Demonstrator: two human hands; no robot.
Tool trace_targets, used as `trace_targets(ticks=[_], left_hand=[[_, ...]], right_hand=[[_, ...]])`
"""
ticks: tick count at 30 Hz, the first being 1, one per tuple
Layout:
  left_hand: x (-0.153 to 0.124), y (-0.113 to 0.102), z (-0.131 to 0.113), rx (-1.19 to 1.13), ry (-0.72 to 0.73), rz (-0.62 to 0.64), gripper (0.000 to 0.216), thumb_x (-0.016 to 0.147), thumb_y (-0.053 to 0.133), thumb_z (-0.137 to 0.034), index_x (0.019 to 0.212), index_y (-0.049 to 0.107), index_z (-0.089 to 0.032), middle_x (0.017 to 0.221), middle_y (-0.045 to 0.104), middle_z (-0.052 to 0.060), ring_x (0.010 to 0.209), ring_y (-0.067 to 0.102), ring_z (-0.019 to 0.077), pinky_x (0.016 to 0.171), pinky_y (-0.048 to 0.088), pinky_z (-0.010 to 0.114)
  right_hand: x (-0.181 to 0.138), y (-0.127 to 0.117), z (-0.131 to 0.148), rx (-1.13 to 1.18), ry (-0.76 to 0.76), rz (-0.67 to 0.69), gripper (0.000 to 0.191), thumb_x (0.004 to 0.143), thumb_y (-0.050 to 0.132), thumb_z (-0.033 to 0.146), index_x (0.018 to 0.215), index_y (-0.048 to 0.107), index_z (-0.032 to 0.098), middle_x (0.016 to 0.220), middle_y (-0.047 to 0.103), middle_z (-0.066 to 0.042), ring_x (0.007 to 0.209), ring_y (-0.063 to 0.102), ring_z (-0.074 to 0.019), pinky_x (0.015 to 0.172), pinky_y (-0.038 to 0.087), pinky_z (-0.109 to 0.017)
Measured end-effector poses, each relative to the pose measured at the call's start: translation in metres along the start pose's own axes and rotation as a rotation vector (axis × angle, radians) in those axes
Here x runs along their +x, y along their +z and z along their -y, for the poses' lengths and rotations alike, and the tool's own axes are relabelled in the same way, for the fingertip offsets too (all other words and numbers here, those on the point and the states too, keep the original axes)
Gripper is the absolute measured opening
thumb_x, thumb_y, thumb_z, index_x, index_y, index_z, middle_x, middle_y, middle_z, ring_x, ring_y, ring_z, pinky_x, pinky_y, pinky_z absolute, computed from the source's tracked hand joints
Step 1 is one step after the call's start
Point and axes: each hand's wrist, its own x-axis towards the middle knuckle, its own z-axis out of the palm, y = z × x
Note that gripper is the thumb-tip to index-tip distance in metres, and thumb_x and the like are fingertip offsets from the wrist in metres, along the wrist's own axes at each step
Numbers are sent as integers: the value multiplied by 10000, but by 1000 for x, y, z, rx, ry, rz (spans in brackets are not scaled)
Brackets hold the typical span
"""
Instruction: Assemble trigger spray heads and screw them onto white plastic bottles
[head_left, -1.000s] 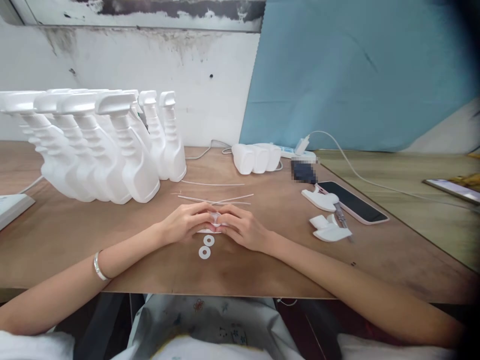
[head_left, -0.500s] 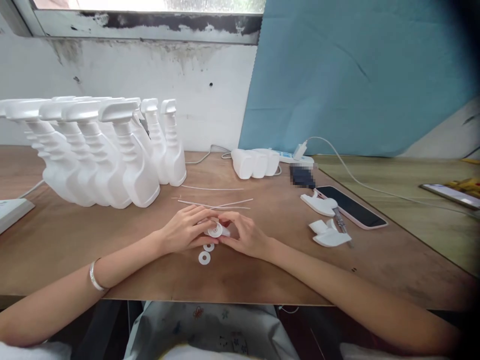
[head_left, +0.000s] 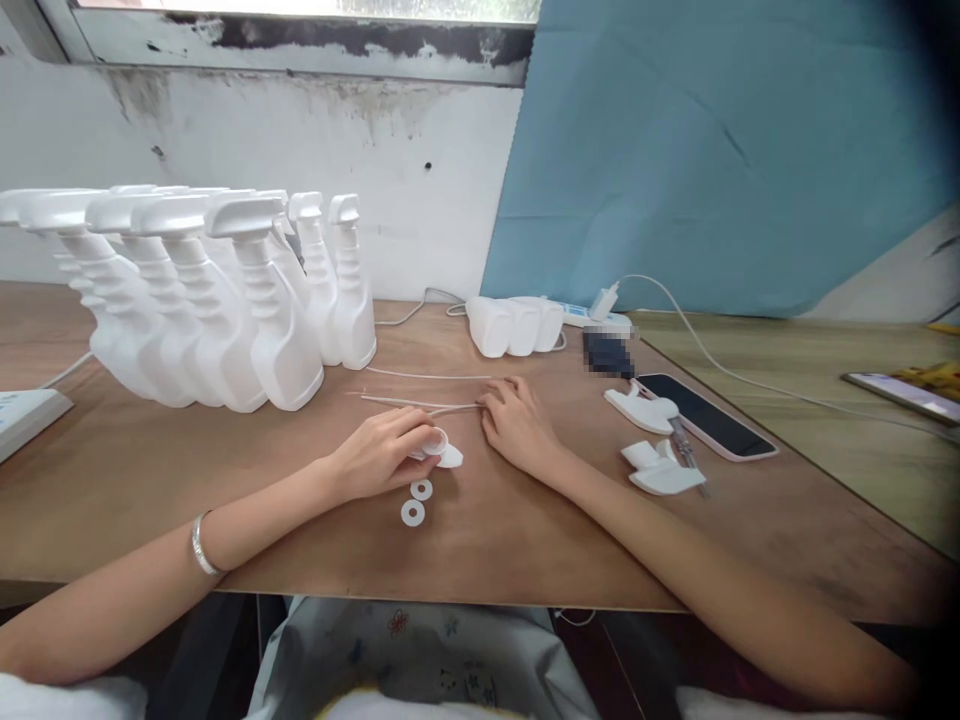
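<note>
I saw the right hand [head_left: 517, 425] open on thin tubes [head_left: 420, 402] (lying left-right, mid-frame); the left hand [head_left: 386, 455] pinched a white cap [head_left: 442, 450].

The left hand [head_left: 382, 455] wraps round a small white spray-head part [head_left: 439, 447], so most of it is hidden and how the fingers grip it can't be made out. The right hand [head_left: 517, 425] covers the near ends of the thin white tubes [head_left: 420, 400]. A dark thing [head_left: 607, 352] by the phone [head_left: 705, 415] is blurred out. The far-left spray bottles [head_left: 45, 260] run off the edge, same for the white block [head_left: 26, 415] on the counter [head_left: 225, 540].
</note>
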Motion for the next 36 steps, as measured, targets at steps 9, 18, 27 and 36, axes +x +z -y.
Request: trace_targets(ticks=[9,18,27,36], left_hand=[[-4,-1,5,-44,-143,36,224,817,488,-283,1009,522,-172,966,604,55,857,549,170,761,376,292],[-3,3,3,-16,-121,-22,252,829,493,-380,920,560,-155,870,645,52,774,581,156,690,354,274],[-4,8,5,-14,-152,-58,266,808,521,-414,862,554,-156,806,653,16,730,584,131,684,343,263],[-3,6,5,-21,-136,-57,257,819,514,-390,892,577,-152,773,644,19,710,583,128,684,343,263]], right_hand=[[3,-16,3,154,139,4,136,797,499,169,714,606,165,735,598,-86,759,510,-231,655,447,-402],[8,-24,35,1363,487,-99,231,707,637,356,770,508,175,700,633,-19,623,595,-124,643,510,-298],[5,-31,54,1427,474,-25,172,707,643,307,778,543,187,723,635,-4,660,607,-109,679,511,-264],[4,-26,54,1349,458,-45,164,716,636,283,819,560,180,703,624,3,653,597,-98,639,495,-229]])
